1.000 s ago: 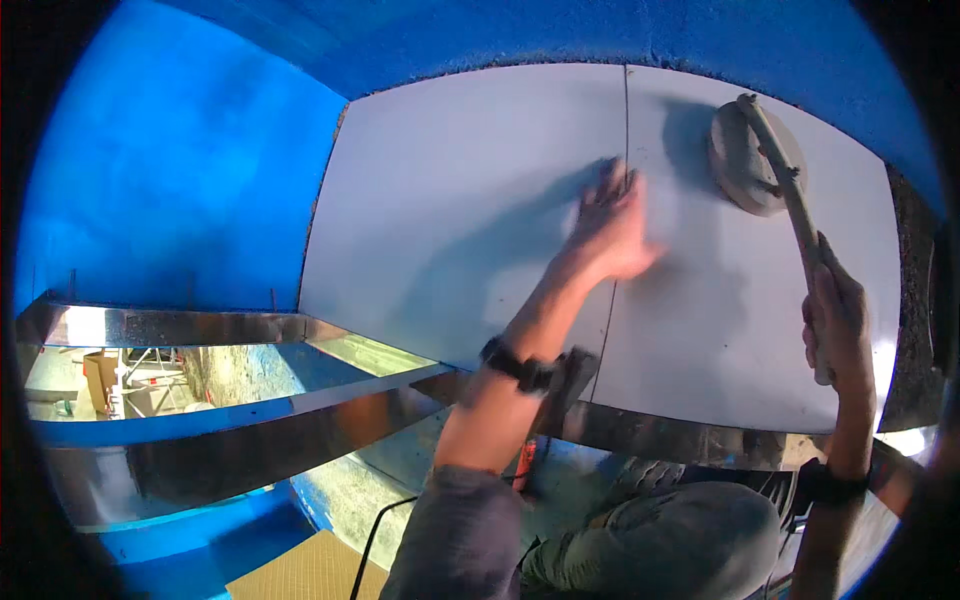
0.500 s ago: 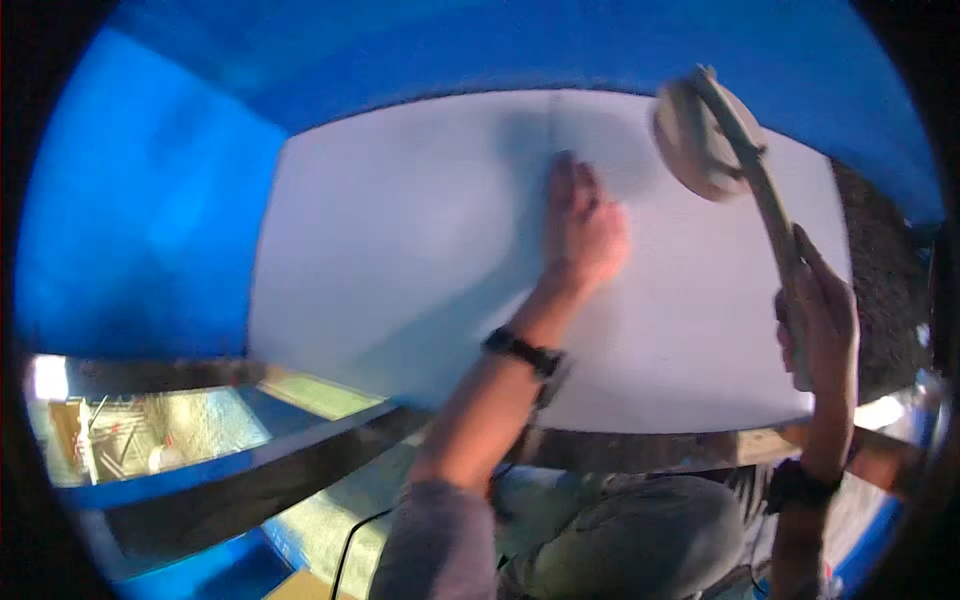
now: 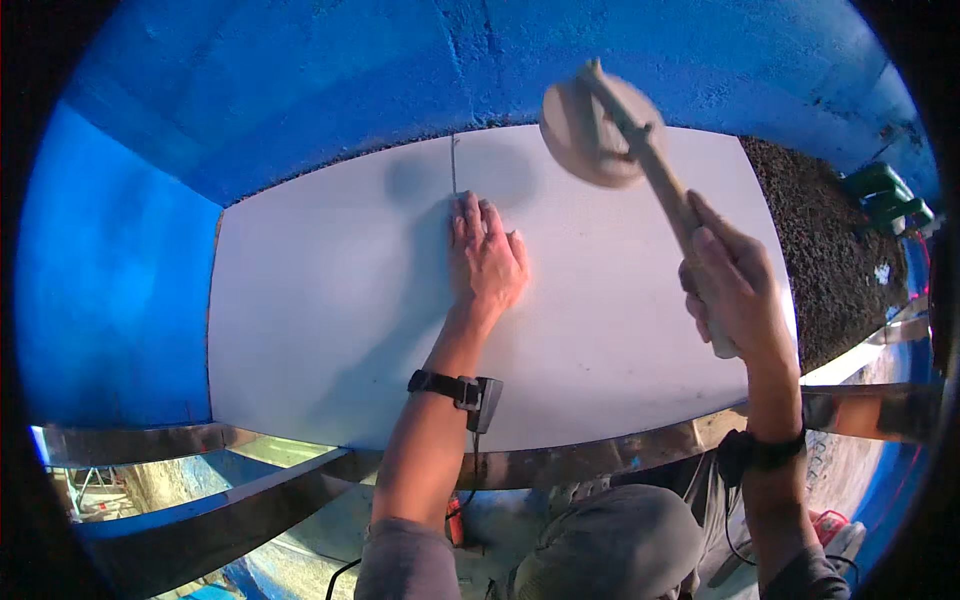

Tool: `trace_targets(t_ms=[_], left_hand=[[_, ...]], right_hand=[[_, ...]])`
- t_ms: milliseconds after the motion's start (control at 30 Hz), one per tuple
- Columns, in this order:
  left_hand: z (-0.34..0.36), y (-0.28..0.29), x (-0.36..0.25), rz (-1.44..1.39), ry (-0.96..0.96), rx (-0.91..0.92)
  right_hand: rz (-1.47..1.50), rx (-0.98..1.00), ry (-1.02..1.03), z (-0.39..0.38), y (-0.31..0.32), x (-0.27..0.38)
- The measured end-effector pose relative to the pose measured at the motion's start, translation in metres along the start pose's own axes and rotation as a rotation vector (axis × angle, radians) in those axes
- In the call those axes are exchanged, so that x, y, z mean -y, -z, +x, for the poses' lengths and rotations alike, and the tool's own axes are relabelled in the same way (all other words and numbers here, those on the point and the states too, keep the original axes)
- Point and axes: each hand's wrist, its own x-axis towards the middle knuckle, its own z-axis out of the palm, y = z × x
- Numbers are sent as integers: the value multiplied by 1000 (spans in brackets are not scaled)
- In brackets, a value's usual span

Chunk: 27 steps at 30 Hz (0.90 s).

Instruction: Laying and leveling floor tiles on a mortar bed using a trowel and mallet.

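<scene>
My right hand (image 3: 735,280) is wrapped round the pale handle of a mallet (image 3: 562,125) with a wide, round, cream-coloured head. The mallet is held up above the far right part of a large white slab (image 3: 620,300), its head slightly blurred. My left hand (image 3: 487,255) lies flat on the slab left of the mallet, fingers stretched toward the far edge. Its fingertips meet the near end of a thin dark line (image 3: 455,165), which runs to that edge; I cannot tell whether this is a groove or a thin object.
Blue walls (image 3: 130,260) border the slab's far and left sides. To the right is a dark, rough bed (image 3: 825,260), with a green power tool (image 3: 885,195) at its far end. A beam (image 3: 600,460) runs along the near edge. Gaps between beams (image 3: 220,510) show a lower level.
The view has shifted, so slab and hands appear farther left. My right hand has moved a little farther away with the mallet. My left hand stays by the thin line.
</scene>
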Motion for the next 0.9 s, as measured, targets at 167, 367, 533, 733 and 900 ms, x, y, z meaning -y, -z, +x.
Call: trace_targets(t_ms=[167, 367, 533, 733, 900], left_hand=[[2, -1, -1, 60, -36, -53], [5, 7, -2, 120, -14, 28], [4, 5, -1, 128, -36, -4], [5, 8, -2, 152, -48, -17], [6, 11, -2, 174, -44, 14]], right_hand=[[-35, -13, 85, 5, -10, -7], [-98, 108, -52, 21, -27, -12], [-9, 91, 214, -3, -5, 14], [-153, 102, -123, 16, -34, -13], [-11, 92, -82, 12, -4, 6]])
